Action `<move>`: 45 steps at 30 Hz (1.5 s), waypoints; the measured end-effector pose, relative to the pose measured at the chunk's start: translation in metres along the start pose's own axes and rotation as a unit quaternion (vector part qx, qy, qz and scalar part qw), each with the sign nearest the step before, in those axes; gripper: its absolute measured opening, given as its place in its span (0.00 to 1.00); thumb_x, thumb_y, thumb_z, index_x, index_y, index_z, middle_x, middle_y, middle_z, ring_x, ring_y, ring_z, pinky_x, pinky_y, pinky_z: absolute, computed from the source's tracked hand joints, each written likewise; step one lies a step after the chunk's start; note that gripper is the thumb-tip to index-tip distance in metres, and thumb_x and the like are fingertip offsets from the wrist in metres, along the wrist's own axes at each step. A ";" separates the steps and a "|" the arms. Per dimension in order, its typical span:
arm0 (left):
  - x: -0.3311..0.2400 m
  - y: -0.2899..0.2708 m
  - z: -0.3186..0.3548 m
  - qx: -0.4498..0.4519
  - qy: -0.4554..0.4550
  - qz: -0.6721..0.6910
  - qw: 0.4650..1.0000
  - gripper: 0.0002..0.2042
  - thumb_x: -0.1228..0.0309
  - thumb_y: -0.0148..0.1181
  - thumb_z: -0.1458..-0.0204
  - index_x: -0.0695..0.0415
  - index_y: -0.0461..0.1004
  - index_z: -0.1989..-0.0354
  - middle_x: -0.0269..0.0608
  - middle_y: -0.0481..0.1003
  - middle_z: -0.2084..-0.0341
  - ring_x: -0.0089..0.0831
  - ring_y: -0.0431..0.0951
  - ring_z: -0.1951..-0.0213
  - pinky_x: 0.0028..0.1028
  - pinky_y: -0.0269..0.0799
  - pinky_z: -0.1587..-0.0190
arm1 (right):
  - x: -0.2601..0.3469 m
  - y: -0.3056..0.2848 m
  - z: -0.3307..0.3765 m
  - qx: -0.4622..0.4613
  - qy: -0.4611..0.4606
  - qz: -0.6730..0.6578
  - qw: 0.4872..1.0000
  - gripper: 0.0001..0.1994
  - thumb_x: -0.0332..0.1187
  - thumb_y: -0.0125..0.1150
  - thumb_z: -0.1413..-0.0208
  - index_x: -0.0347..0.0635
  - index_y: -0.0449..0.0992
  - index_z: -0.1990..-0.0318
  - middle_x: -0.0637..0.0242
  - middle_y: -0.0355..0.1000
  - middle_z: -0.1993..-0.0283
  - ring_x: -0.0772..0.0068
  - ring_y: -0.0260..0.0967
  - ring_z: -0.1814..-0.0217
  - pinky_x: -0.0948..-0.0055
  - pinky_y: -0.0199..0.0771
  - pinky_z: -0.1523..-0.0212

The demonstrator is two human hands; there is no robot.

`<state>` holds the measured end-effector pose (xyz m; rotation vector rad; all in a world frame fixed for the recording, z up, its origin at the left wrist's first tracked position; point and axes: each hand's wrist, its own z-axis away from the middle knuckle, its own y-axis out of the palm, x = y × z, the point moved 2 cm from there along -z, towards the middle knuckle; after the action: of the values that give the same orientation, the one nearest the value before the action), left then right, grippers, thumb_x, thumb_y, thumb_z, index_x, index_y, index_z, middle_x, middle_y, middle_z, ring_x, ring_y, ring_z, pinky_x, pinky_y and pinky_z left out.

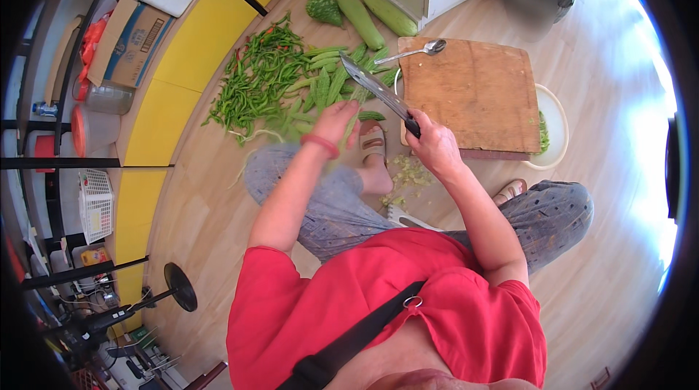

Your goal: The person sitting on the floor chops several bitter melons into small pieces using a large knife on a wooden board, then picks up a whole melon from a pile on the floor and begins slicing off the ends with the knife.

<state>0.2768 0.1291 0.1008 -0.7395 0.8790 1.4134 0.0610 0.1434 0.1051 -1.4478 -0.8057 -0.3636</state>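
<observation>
Right hand [435,144] gripping knife [378,89] by handle, fingers fully wrapped, blade angling out left of cutting board [473,91]. Left hand [336,122] reaching into bitter gourd pieces [328,84] left of board, finger closure unclear. Gourd probably light, firm, bumpy; best pinching mid-length.

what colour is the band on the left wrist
Red, a thin band just below the left hand; head view.

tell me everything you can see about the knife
The knife is a long cleaver-like blade of grey metal with a dark handle. The right hand grips the handle, holding the blade in the air, tip pointing up and left over the bitter gourds on the floor, beside the wooden cutting board. The left hand reaches toward the gourds.
</observation>
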 end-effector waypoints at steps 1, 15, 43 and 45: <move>0.001 -0.003 0.003 -0.006 0.004 -0.004 1.000 0.14 0.61 0.46 0.44 0.61 0.69 0.63 0.36 0.67 0.84 0.23 0.63 0.89 0.23 0.58 0.87 | 0.003 0.002 -0.001 0.009 0.001 0.003 1.000 0.19 0.35 0.56 0.54 0.43 0.67 0.53 0.48 0.71 0.72 0.47 0.70 0.69 0.55 0.70 0.67; 0.009 0.010 0.013 0.010 0.069 -0.052 0.996 0.11 0.63 0.47 0.43 0.59 0.67 0.64 0.34 0.67 0.83 0.23 0.63 0.89 0.23 0.56 0.87 | -0.005 0.031 -0.069 0.048 0.048 -0.021 0.997 0.13 0.35 0.52 0.53 0.31 0.69 0.66 0.44 0.70 0.75 0.41 0.68 0.69 0.53 0.68 0.65; 0.022 -0.102 -0.066 -0.283 0.088 0.661 0.689 0.12 0.73 0.45 0.44 0.58 0.55 0.53 0.46 0.61 0.65 0.37 0.66 0.68 0.54 0.69 0.56 | 0.040 0.108 0.016 -0.049 -0.039 -0.181 0.981 0.19 0.31 0.55 0.53 0.42 0.65 0.51 0.48 0.71 0.66 0.46 0.70 0.65 0.57 0.71 0.64; 0.024 -0.102 -0.067 -0.273 0.092 0.666 0.688 0.12 0.73 0.45 0.44 0.58 0.55 0.53 0.47 0.62 0.64 0.38 0.67 0.67 0.54 0.68 0.56 | 0.038 0.110 0.010 -0.057 -0.042 -0.174 0.982 0.19 0.31 0.55 0.53 0.42 0.65 0.51 0.48 0.71 0.66 0.46 0.70 0.65 0.56 0.71 0.64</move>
<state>0.3729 0.0791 0.0387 -0.6455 1.2338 3.0582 0.1585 0.1765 0.0490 -1.4347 -1.1257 -0.6259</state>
